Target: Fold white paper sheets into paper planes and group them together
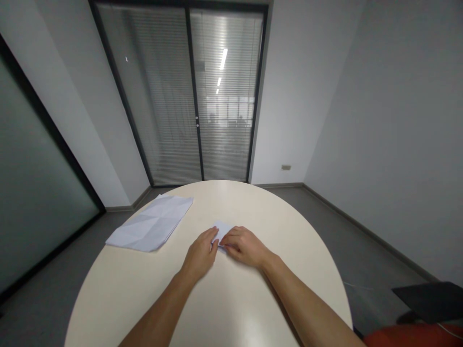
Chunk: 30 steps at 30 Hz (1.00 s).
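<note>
A small folded piece of white paper [222, 229] lies on the round cream table [231, 299], partly covered by both hands. My left hand [201, 253] rests at its left side, with the fingers closed together on the paper's left edge. From the right, my right hand [246, 245] grips the paper with bent fingers, thumb and fingertips pressed together at its lower right part. The lower portion of the paper is mostly hidden under the fingers.
Creased white sheets [154, 224] lie stacked at the table's left edge. Beyond the table stands a glass door with blinds [173, 96]. A black flat object [430, 300] and something red [412, 336] show at the lower right.
</note>
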{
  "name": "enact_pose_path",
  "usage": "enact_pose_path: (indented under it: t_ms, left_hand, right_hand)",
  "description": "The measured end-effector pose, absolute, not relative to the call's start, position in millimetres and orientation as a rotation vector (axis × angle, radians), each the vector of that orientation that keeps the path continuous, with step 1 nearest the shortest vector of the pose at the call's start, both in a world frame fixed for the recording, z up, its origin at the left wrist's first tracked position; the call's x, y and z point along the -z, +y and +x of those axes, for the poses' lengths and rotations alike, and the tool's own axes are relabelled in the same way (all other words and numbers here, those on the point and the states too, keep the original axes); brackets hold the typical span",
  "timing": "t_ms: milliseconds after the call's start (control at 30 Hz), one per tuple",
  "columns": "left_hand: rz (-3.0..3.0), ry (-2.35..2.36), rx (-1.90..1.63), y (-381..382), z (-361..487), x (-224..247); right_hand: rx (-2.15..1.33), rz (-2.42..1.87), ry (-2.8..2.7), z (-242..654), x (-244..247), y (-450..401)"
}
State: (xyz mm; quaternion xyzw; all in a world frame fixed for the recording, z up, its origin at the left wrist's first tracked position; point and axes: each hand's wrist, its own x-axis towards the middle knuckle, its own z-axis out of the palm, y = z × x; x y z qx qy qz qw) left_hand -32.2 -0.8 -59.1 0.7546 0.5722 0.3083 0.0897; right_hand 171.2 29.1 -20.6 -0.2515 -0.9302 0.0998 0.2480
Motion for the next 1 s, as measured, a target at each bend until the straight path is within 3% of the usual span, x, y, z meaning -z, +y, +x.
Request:
enact_pose_path:
  t_ms: [367, 467, 633, 1000]
  left_hand:
    - [2.391, 1.508, -0.756, -2, -35, 66]
    - [2.408, 1.446, -0.758, -2, -37, 65]
    - [2.421, 1.378, -0.782, -4, -38, 62]
    - [2.487, 1.415, -0.713, -8, -38, 59]
  right_hand:
    - [-0.348, -0.976, -2.346, 176, 33, 37]
    - [-0.369, -0.909, -2.428, 177, 43, 42]
    - [-0.388, -1.176, -2.521, 178, 53, 42]
    - [-0.349, -1.244, -2.496, 180, 44, 39]
